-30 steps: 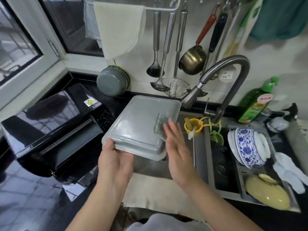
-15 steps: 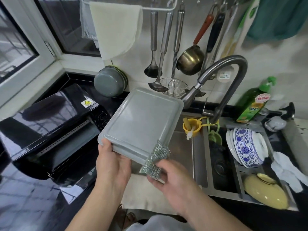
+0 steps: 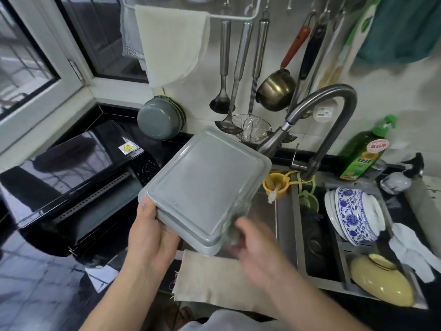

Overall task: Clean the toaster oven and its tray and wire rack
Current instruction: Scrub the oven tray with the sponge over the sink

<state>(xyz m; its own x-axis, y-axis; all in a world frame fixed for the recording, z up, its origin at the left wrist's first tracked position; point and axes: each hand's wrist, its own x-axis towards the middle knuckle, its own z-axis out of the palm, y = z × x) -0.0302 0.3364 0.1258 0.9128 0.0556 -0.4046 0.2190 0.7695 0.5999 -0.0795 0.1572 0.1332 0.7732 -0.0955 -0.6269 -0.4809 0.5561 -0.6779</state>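
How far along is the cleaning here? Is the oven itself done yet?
Nothing looks finished. In hand: the left hand holds the grey tray tilted over the sink, while the blurred right hand works a metal scourer at its near edge. Left: the black toaster oven sits open on the counter, seemingly untouched. I cannot spot the wire rack.

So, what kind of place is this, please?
Most likely a home kitchen, at the sink. A curved faucet stands over it, ladles hang on the wall, washed bowls drain at the right, and a toaster oven sits at the left.
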